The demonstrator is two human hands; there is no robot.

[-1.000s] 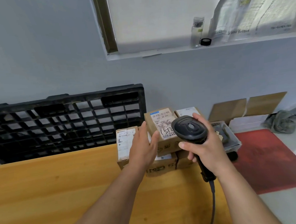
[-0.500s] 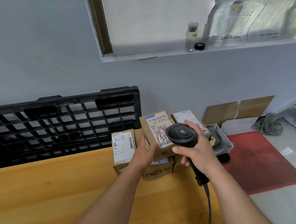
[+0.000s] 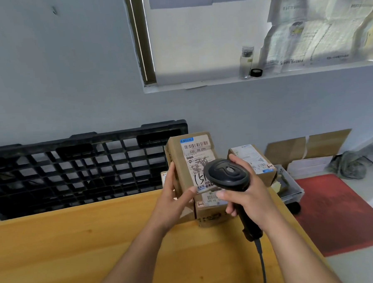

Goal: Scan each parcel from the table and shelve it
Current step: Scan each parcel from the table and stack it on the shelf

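Note:
My left hand (image 3: 175,195) grips a small cardboard parcel (image 3: 189,156) by its lower left edge and holds it tilted up, its white label with a barcode and a handwritten "151" facing me. My right hand (image 3: 246,195) holds a black barcode scanner (image 3: 226,175) by the handle, its head right in front of the label's lower right part. More parcels lie stacked on the yellow wooden table (image 3: 79,251) below and behind: a lower box (image 3: 211,213) and a labelled box (image 3: 254,161) at the right.
A black plastic pallet (image 3: 74,166) leans on the wall behind the table. The scanner's cable (image 3: 262,265) hangs at the table's right edge. On the floor to the right lie a red mat (image 3: 340,211), flattened cardboard (image 3: 307,148) and a small trolley (image 3: 289,188). A glass vial (image 3: 246,62) stands on the window sill.
My left hand has closed on the top parcel and lifted it off the stack, tilting its label toward me. The scanner stays in front of the label.

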